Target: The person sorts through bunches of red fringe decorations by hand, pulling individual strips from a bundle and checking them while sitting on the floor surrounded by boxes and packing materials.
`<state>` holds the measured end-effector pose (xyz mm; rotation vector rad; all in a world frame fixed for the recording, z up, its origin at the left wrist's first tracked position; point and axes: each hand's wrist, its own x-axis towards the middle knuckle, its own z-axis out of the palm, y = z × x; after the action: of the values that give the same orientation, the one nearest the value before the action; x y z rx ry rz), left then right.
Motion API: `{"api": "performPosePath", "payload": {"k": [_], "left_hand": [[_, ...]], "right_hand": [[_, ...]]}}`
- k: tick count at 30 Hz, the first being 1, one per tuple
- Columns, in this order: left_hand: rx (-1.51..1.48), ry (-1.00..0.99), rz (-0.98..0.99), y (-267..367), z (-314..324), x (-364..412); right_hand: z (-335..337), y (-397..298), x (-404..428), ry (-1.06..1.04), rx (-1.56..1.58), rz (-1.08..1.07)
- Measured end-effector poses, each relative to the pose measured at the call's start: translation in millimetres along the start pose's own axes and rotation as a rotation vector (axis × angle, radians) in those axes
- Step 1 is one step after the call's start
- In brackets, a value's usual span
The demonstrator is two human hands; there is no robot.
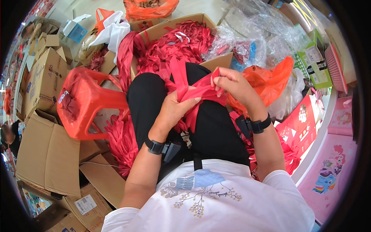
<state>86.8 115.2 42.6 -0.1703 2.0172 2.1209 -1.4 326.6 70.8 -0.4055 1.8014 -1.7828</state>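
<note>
Above my knees, my left hand (pixel 180 105) grips a bunch of red fabric strips (pixel 197 92), the thumb lying across it. A flat folded end of the strips stands up past that hand. My right hand (pixel 227 82) pinches the other part of the bunch between thumb and fingers. More loose red strips hang down between my legs. Just beyond my knees a cardboard box (pixel 162 30) holds a large tangled heap of red strips (pixel 174 46). Another pile of red strips (pixel 123 142) lies on the floor beside my left leg.
A red plastic stool (pixel 101 94) stands at my left, near opened cardboard boxes (pixel 46 153). On the right are an orange plastic bag (pixel 269 82), clear plastic wrapping (pixel 258 26) and a red printed box (pixel 303 121). A pink bin with cartoon ponies (pixel 336 156) stands farther right. Two people appear at the far left.
</note>
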Motion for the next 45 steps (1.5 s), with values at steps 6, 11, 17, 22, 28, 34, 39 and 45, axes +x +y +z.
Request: {"api": "performPosePath", "payload": {"k": [6, 11, 17, 22, 28, 34, 39, 45], "left_hand": [[-0.052, -0.047, 0.012, -2.1, -3.8, -0.9], [-0.025, 0.045, -0.011, -1.2, 2.8, -0.6], [0.144, 0.092, 0.01, -6.8, 2.4, 0.7], [0.136, 0.021, 0.094, -14.5, 0.2, 3.5], [0.1, 0.046, 0.087, -7.2, 1.1, 1.3], [0.144, 0.043, 0.09, 2.2, 1.8, -1.0], [0.075, 0.027, 0.133, -5.2, 2.3, 2.0], [0.029, 0.008, 0.126, -3.4, 2.3, 1.5]], "right_hand": [[1.6, 8.3, -6.9, 0.001, -0.111, 0.117], [1.9, 3.2, 4.8, 0.211, -0.655, -0.261], [47.3, -32.1, 16.8, 0.229, -0.259, -0.211], [52.2, -13.8, 36.6, 0.071, -0.057, 0.035], [56.8, -17.4, 39.0, 0.022, 0.12, 0.065], [52.0, -13.6, 32.6, 0.019, 0.236, 0.051], [51.9, -14.5, 28.5, 0.034, 0.259, 0.052], [50.9, -10.2, 27.8, 0.047, 0.249, 0.006]]}}
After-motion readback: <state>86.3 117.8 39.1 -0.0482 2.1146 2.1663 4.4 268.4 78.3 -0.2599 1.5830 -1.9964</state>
